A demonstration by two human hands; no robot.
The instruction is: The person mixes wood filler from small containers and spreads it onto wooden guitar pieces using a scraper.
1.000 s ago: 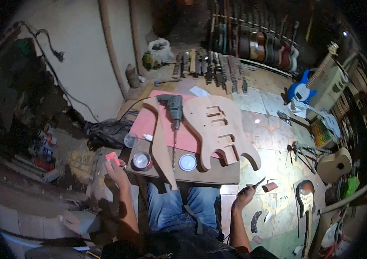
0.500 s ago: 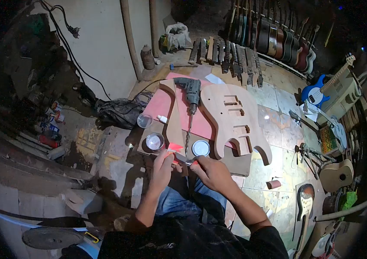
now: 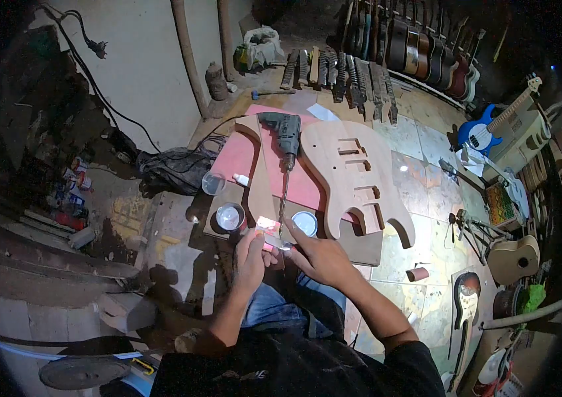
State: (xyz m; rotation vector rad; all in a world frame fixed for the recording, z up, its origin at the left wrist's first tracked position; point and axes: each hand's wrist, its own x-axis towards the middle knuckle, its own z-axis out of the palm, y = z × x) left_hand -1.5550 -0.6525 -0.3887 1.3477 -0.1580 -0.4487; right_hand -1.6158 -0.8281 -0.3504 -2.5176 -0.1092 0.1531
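My left hand (image 3: 250, 259) grips a small bright pink-and-white flat piece (image 3: 267, 223) above the near edge of the board. Fingers of my right hand (image 3: 321, 257) close around a flat metal blade (image 3: 277, 243), perhaps a putty knife; its handle is mostly hidden. The blade lies against the pink piece, pointing left. Just beyond my left hand stands an open cup (image 3: 230, 217) with pale contents. A round tin or lid with a white top (image 3: 305, 223) sits past my right fingers. Between them runs the long bit of a power drill (image 3: 286, 135).
An unfinished guitar body (image 3: 350, 178) lies right of the drill, and a curved wooden piece (image 3: 262, 175) lies left. A clear cup (image 3: 213, 184) and small white bottle (image 3: 241, 179) are nearby. Guitar necks (image 3: 340, 76) line the back; a blue guitar (image 3: 482, 135) stands right.
The pink piece has turned, now showing a whiter face. My right index finger reaches further forward, over the blade. The whole view has shifted slightly.
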